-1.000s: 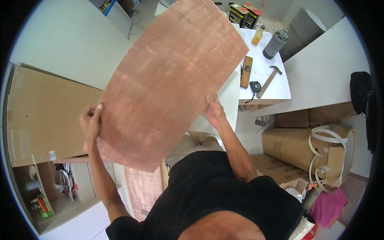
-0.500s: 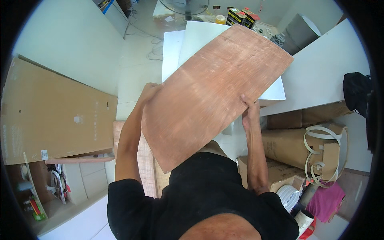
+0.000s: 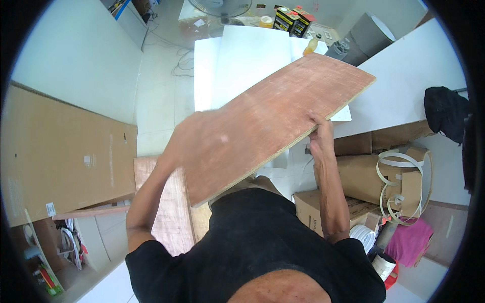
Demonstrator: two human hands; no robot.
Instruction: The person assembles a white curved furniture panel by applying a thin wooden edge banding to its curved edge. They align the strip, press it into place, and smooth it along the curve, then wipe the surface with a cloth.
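A reddish-brown plywood board [image 3: 268,116] is held up before my chest, slanting from lower left to upper right, its pale near edge showing. On its left end sits my left hand [image 3: 191,132], blurred, gripping the far side. My right hand [image 3: 321,132] clasps the near edge, thumb on top and fingers underneath, where they are mostly hidden. Beneath and beyond the board is a white-topped table with a white panel [image 3: 255,55] lying on it. A small bottle of yellow liquid [image 3: 312,44] stands just past the board's far corner.
More wooden boards [image 3: 169,212] stand at my left, near a large cardboard sheet [image 3: 70,151]. Two black-and-yellow cans [image 3: 293,22] and a fan [image 3: 220,6] are at the back. Cardboard boxes [image 3: 323,209] and coiled white edging strip [image 3: 404,182] lie to the right.
The board has tilted, so its near edge now shows and its far edge sits lower, uncovering the yellow bottle. My left hand has shifted along with it; both hands keep hold.
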